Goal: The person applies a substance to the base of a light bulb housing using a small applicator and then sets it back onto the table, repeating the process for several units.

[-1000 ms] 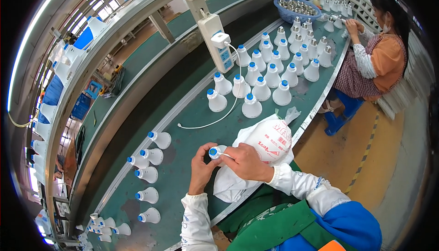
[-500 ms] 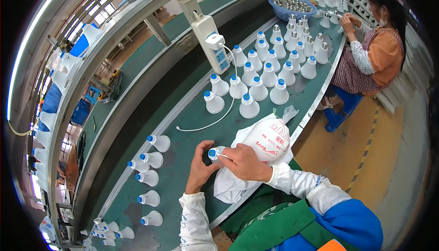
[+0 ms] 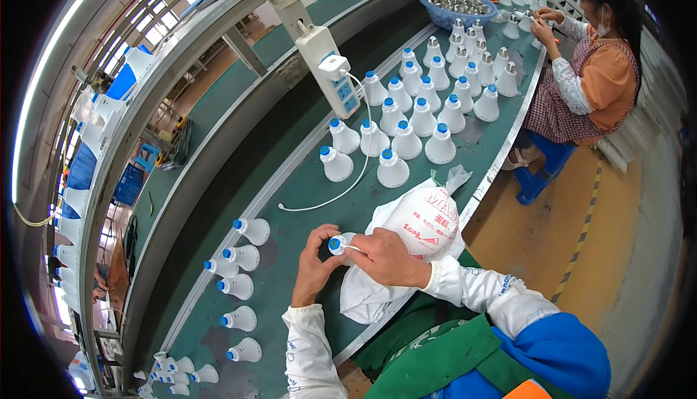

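Observation:
A white light bulb body point(image 3: 351, 238) with a blue-ringed neck is held just above the green belt, its neck tilted toward me. My left hand point(image 3: 314, 265) is closed around its left side, thumb and forefinger against the neck. From the right, my right hand point(image 3: 390, 257) pinches a thin white piece point(image 3: 353, 248) against the neck; its kind is too small to tell. Under my right wrist lies a stuffed white plastic bag point(image 3: 421, 225) with red print. Several similar bulb bodies point(image 3: 243, 318) lie on their sides to the left of my left hand.
Several upright bulb bodies point(image 3: 393, 170) stand in rows beyond my hands. A white cable point(image 3: 319, 206) runs across the belt from a power strip point(image 3: 328, 65). Farther back are a blue basket point(image 3: 457, 15) of metal caps and a seated co-worker point(image 3: 599, 72) on the right.
The view has shifted slightly. My hands keep the same hold on the bulb body, with little movement. The co-worker's hands have moved apart.

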`<state>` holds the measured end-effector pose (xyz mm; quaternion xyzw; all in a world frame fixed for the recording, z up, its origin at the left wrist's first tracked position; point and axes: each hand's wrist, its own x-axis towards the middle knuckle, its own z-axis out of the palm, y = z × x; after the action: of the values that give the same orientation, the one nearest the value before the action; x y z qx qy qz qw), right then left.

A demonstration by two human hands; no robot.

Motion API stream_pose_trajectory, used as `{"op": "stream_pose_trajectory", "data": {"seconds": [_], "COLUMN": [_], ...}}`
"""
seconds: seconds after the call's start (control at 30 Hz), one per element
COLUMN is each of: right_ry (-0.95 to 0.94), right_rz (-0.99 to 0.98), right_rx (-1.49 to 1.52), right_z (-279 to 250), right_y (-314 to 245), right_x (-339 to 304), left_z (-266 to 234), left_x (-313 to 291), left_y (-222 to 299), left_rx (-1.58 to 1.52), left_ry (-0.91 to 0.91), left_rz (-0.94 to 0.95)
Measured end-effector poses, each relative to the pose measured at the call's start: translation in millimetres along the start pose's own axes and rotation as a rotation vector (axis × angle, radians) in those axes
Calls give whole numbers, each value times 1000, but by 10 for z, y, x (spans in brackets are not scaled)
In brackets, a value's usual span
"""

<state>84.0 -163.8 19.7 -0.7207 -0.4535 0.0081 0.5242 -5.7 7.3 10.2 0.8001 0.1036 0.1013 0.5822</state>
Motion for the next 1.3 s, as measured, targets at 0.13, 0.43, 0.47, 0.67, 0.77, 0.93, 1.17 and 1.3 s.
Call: {"op": "stream_pose_trajectory", "data": {"seconds": [0.13,0.43,0.47,0.67,0.77,0.93,1.17,1.3], "right_ry": [8,-17,-13,-3,6,2,7,-4], "right_rz": [-17,6,8,-4,-1,13,11,22], "right_rx": [-4,14,16,26,25,13,14,3], "right_z": [19,13,12,6,13,10,21,20], "right_y": [40,29,39,5,40,26,36,32], "right_x": [-7,6,3,12,8,16,17,5], "left_z": [-13,-66,-34,7,-43,31,-49,-5], "left_x": [33,88,83,86,131,101,124,118], "left_y": [70,17,67,42,46,122,104,70], "left_rx": [2,12,11,-90,8,-91,-23,-84], "left_ry": [-61,-113,-116,-57,-139,-52,-121,-66], "left_rz": [66,40,40,-20,14,8,49,29]}}
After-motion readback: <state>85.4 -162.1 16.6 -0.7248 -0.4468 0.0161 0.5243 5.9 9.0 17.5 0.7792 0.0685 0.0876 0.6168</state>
